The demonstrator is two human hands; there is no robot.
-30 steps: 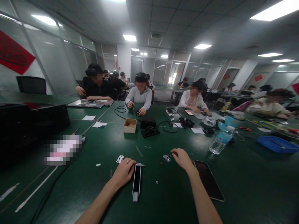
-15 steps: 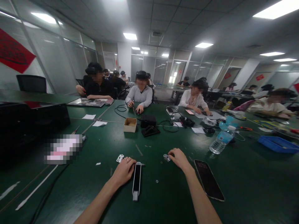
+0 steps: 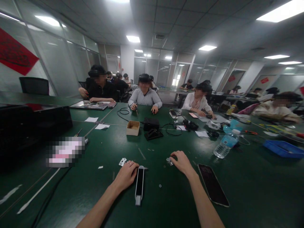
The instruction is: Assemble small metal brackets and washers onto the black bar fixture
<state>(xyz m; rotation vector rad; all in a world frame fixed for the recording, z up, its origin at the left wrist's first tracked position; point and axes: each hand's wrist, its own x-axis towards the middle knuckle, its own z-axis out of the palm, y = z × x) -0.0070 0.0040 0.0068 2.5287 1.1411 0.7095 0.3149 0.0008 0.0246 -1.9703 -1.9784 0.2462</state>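
Right hand (image 3: 181, 162) fingers pinch a hinge (image 3: 169, 161); left hand (image 3: 125, 174) lies loose — box (image 3: 133, 128) contents unclear.

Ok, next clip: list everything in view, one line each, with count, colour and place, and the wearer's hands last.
table: one, dark green, fills the foreground.
electric screwdriver: one, black and silver, lying beside the left hand.
metal hinge: one, silver, just beyond the left hand.
second hinge: one, silver, at the right hand's fingertips.
phone: one, black, right of the right forearm.
water bottle: one, clear with a blue cap, lying on its side at right.
cardboard box: one, tan, mid-table.
blue tray: one, far right.
people: several, seated at the far side.
left hand: resting against the screwdriver.
right hand: touching the second hinge.
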